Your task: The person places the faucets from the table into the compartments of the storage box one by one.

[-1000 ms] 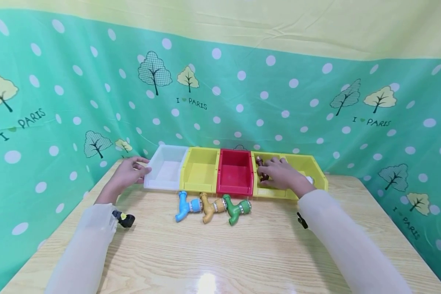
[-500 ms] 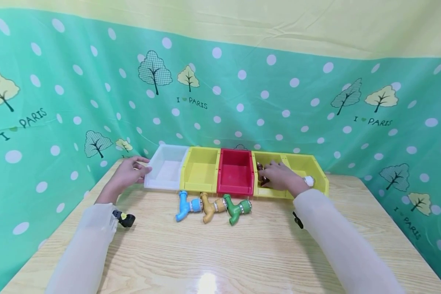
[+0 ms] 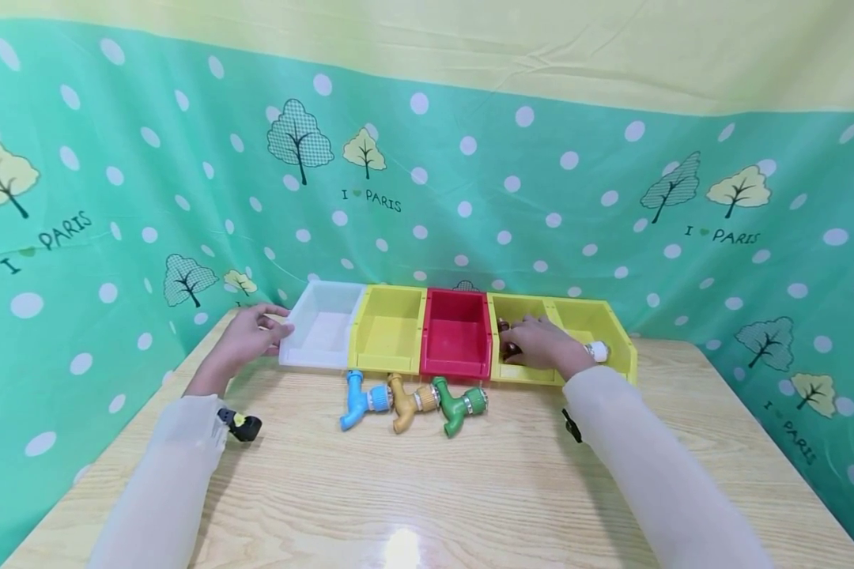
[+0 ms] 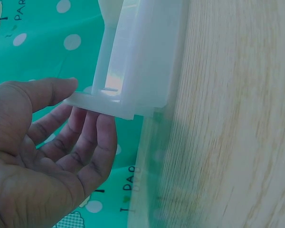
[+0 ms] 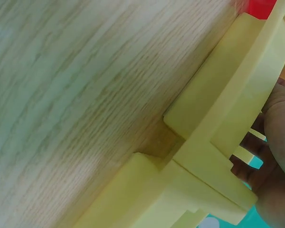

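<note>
1. Our worktop (image 3: pixel 313 490) carries a row of bins (image 3: pixel 387 328) along its far side, low fronts facing near, presumably for easy reach.
2. Our left hand (image 3: pixel 247 333) pinches the white bin (image 3: pixel 320 325) at its left edge between thumb and fingers, probably steadying it.
3. Our right hand (image 3: pixel 544 345) dips into the yellow bin (image 3: pixel 527 373) beside the red bin (image 3: pixel 455 340); we cannot tell how far its fingers open or whether they grip.
4. Blue (image 3: pixel 357 399), orange (image 3: pixel 402 403) and green (image 3: pixel 454 408) taps lie just near of the bins, handles right, spouts near.
5. The brown piece (image 3: pixel 510 348), mostly hidden, lies under those right fingers, its long axis seemingly near-to-far.
</note>
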The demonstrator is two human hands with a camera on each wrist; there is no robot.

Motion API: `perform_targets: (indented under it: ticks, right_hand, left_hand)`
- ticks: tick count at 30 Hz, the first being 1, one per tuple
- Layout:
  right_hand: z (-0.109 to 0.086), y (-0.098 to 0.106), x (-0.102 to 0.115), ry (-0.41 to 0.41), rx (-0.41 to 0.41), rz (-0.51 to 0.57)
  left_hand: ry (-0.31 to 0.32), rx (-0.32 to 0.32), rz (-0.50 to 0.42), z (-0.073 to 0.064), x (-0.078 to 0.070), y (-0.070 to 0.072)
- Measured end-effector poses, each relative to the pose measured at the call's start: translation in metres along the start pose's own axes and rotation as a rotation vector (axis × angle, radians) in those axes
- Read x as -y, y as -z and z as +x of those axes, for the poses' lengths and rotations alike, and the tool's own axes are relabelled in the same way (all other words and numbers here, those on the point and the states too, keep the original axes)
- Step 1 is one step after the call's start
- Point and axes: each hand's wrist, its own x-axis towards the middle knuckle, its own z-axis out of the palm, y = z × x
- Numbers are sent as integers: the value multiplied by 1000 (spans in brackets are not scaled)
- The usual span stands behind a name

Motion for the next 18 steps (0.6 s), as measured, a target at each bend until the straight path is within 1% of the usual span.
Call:
perform_targets:
  ticks: [11,18]
  right_hand:
    - [2,1,2,-16,8,16]
    - [1,-1,1,12,-26,-1]
  left_hand:
    - [4,-3,-14,-2,-5,-2]
    - [7,-2,2,-3,-5,-1]
